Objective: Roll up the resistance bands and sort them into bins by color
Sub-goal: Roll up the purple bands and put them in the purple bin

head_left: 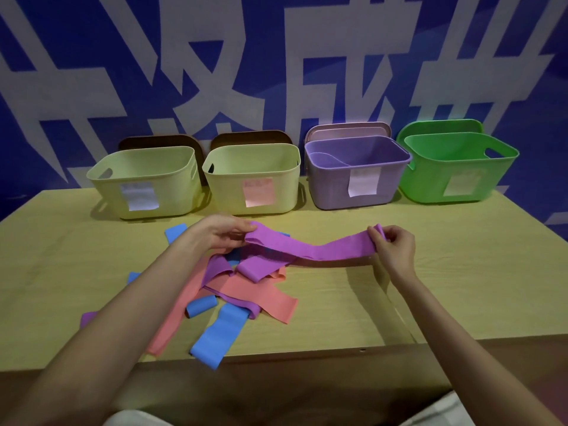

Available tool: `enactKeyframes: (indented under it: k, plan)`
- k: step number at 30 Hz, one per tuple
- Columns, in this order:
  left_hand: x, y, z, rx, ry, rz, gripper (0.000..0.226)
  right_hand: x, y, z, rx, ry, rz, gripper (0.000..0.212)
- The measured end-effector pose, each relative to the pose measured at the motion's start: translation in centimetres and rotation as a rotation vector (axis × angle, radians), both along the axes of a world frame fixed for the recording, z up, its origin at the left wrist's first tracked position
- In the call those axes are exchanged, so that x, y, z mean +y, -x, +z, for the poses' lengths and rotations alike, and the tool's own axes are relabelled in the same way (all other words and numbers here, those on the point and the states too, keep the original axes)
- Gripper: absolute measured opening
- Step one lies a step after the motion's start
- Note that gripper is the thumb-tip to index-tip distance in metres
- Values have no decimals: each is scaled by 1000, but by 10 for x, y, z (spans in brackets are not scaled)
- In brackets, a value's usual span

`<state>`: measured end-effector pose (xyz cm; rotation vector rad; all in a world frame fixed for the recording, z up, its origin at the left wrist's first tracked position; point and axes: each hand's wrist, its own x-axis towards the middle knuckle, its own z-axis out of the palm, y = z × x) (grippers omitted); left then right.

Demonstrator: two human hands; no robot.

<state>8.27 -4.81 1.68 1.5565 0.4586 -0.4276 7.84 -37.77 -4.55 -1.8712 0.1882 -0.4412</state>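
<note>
Blue wall with big white lettering behind; wooden tabletop [461,287] below it, four bins in a row at its far edge. Landmark: purple bin [358,176]. Green bin [455,167] is just right of it, two cream bins [252,179] to its left.

Purple band [310,249] hangs stretched in front of the purple bin, long axis left-right, sagging mid-span. Left hand [224,233] pinches its left end; right hand [395,244] pinches the right end, where I read a small fold starting. Both grips are closed on the band, neither spread.

Loose pile [246,287] of salmon, blue and purple bands lies nearer me than the bin, under the left end.

My read: roll starts at the right grip, travelling left along the axis. The right hand is nearer the purple bin.
</note>
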Motion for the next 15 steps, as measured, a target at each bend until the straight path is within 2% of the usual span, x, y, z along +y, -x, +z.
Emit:
enactKeyframes:
  k: [3, 8, 11, 15]
  plan:
    - [-2, 0, -9, -46, 14, 177, 12, -9, 3, 1, 32, -114, -53, 14]
    - [-9, 1, -19, -280, -155, 363, 20, -19, 8, 1, 143, -408, -73, 27]
    - [-17, -11, -26, -442, -356, 399, 23, -23, 17, 1, 188, -312, -4, 24]
    - [-44, -28, -22, -690, -747, 195, 14, -35, 36, 10, 237, -75, 253, 20]
